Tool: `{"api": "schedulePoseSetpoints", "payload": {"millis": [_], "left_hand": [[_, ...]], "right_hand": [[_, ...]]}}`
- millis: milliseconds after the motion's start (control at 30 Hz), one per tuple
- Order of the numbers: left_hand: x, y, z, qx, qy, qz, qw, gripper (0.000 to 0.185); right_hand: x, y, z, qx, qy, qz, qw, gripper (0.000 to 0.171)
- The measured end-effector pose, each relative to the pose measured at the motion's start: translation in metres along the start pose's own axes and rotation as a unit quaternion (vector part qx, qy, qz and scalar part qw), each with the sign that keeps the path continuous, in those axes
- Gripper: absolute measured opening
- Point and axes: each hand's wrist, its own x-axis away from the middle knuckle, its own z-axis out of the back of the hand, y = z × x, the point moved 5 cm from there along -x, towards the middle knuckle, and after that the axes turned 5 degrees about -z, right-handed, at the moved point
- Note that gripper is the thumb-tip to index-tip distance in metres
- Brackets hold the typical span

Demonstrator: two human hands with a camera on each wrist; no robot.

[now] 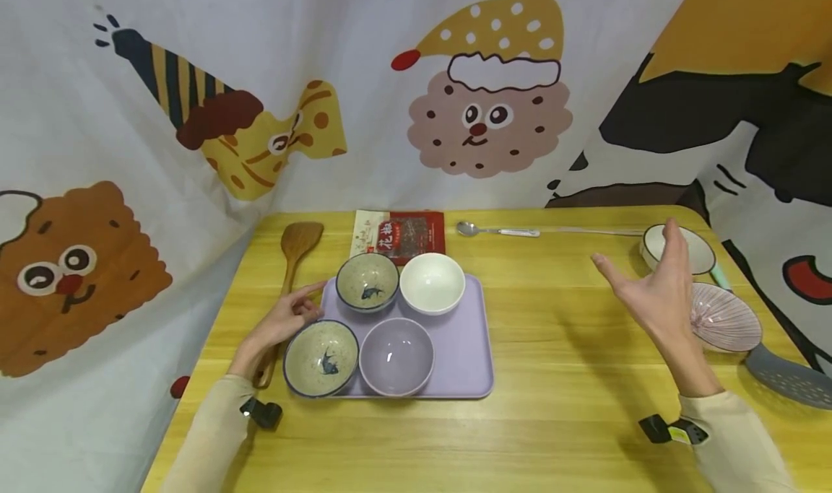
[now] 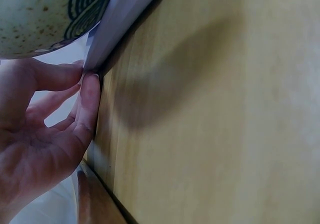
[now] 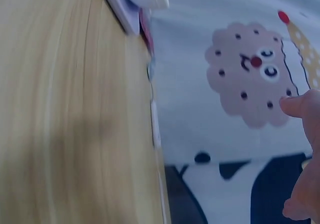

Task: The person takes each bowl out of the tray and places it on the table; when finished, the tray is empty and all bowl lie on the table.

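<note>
My left hand (image 1: 284,321) is at the left edge of a lilac tray (image 1: 458,363). In the left wrist view its thumb and fingers (image 2: 90,99) pinch the tray's rim (image 2: 117,26), just below a speckled bowl (image 2: 45,19). Two speckled bowls with blue fish, a rear one (image 1: 367,273) and a front one (image 1: 323,363), stand on the tray's left side. Beside them are a white bowl (image 1: 432,284) and a mauve bowl (image 1: 396,356). Held up over the table's right side, my right hand (image 1: 659,298) has its thumb and fingers spread and nothing in it.
A wooden spatula (image 1: 299,244) lies left of the tray, partly behind my left hand. Behind the tray are a red spice packet (image 1: 416,233) and a spoon (image 1: 500,231). At right stand a white bowl (image 1: 695,251) and a pink-striped bowl (image 1: 724,320), near a grey slotted utensil (image 1: 789,377).
</note>
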Motion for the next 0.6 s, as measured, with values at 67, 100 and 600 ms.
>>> {"api": "schedulePoseSetpoints", "payload": {"millis": [67,100,600], "left_hand": [[0.000,0.001,0.000,0.000,0.001,-0.002,1.0000,0.058],[0.000,0.002,0.001,0.000,0.001,-0.005,1.0000,0.058],[0.000,0.004,0.002,0.004,-0.008,-0.021,0.9997,0.061]], "right_hand": [[-0.001,-0.009,-0.010,-0.011,-0.012,0.016,1.000,0.108],[-0.002,-0.014,-0.015,-0.019,-0.019,0.026,0.999,0.108],[0.005,-0.056,-0.097,-0.027,-0.182,0.085,0.979,0.110]]}}
